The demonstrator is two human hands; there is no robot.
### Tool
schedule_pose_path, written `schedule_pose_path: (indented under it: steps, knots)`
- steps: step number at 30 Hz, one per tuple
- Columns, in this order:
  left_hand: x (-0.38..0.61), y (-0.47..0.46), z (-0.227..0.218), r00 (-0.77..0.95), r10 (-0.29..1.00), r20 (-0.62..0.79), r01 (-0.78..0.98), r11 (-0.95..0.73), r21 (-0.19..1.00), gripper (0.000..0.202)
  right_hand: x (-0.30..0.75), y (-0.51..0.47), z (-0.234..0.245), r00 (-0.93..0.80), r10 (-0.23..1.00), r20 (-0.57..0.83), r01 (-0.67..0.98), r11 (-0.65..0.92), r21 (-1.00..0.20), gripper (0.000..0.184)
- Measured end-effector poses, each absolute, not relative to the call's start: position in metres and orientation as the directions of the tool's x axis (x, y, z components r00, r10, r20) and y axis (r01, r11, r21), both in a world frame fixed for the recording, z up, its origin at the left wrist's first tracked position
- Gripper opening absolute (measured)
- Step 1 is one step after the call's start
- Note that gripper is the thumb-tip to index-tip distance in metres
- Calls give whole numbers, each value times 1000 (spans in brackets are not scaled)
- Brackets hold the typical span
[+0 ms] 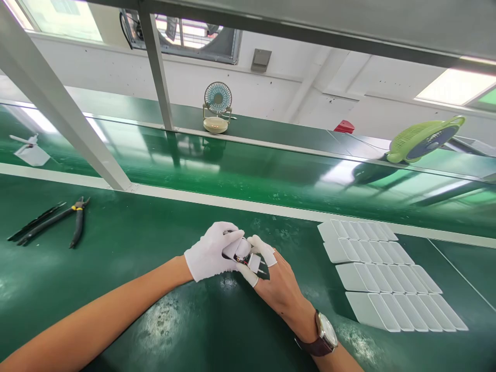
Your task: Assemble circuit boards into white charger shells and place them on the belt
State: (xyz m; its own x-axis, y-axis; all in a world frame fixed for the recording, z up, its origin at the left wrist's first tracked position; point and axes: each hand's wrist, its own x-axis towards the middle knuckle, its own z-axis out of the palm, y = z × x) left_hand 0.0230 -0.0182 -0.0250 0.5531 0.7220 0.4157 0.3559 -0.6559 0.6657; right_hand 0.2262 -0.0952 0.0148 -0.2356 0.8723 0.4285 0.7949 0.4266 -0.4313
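In the middle of the head view, a small white plug-in device [243, 249] is held between my two hands. Its housing is partly open, with small coloured parts or wires showing inside, and metal prongs point to the right from a white block [254, 262]. My left hand [214, 251], in a white glove, closes around the left part of the housing. White finger covers are on the thumb and fingertips of my right hand [277, 274], which pinches the device's right end from above and below. A dark piece lies along the prongs; its kind is unclear.
Several rows of white plastic covers [387, 279] lie on the green bench at right. Pliers [77, 206] and dark thin tools [36, 222] lie at left. Beyond the pale rail is a green conveyor belt [248, 181]; a small fan [217, 106] and a green fan [422, 139] stand behind it.
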Motion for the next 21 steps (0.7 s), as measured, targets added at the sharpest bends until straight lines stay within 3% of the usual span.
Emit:
schedule_pose_path:
  steps: [2,6,13,18,21]
  knots:
    - [24,-20,-25,546,738,398,370,-638,675,52,229,-96,18,-189,882,431,748,414,-519,60]
    - [23,-18,-20,550,767,330,302,-551,778,36,236,-94,24,-155,868,471,643,451,-619,36]
    - [21,-15,-5,518,851,81,232,-232,945,31,235,-87,10,-314,818,481,716,537,-445,45]
    - [20,-10,-3,484,871,-84,274,-60,960,43,233,-85,8,-324,808,493,724,547,-420,38]
    - [20,-8,-7,511,853,-104,200,0,980,44,233,-84,7,-323,808,492,745,538,-395,40]
